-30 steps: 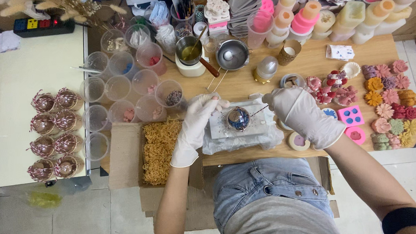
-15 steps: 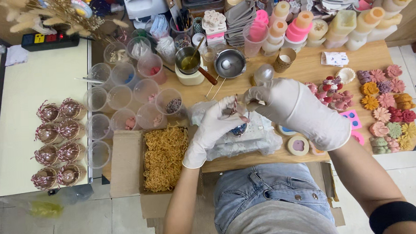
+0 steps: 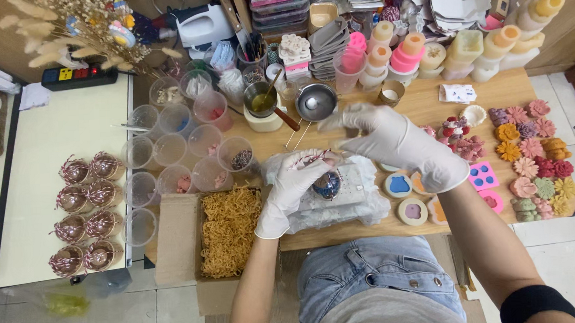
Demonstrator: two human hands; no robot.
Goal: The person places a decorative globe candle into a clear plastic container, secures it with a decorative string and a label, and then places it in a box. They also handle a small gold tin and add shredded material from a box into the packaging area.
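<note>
— Where wrapped balls (image 3: 83,215) line the far left, seen beside them?
— Clear cups (image 3: 170,147), then a box of yellow shreds (image 3: 229,230).
— Further right?
— Left hand (image 3: 295,187), gloved, curled around a dark ball (image 3: 328,185) over a plastic bag (image 3: 357,200) on the wooden surface (image 3: 427,104).
— And beyond?
— Right hand (image 3: 396,144), raised, fingertips pinching red-white twine (image 3: 310,159).

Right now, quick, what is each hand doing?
Left hand: closed around a small round wrapped ball, with red-and-white string at its fingers.
Right hand: raised above the table, blurred; its grip cannot be told.
</note>
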